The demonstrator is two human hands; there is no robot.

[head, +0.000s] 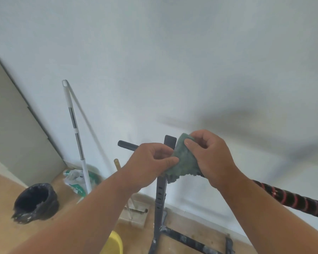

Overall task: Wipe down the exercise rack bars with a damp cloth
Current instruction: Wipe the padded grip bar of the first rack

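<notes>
Here, cloth (184,158): green, bunched over the bar (128,145) by the post (161,191), centre frame.
Left hand (152,162): fingers curled, pinching the cloth's edge.
Right hand (212,156): fingers pinching its top.
Technique: wrap snugly, slide along the bar.
Obstacles: mop (75,136) and bin (36,202) lower left, well apart.

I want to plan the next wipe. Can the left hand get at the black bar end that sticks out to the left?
Probably yes. The left hand pinches the green cloth right beside the black bar end, and nothing lies between them.
</notes>
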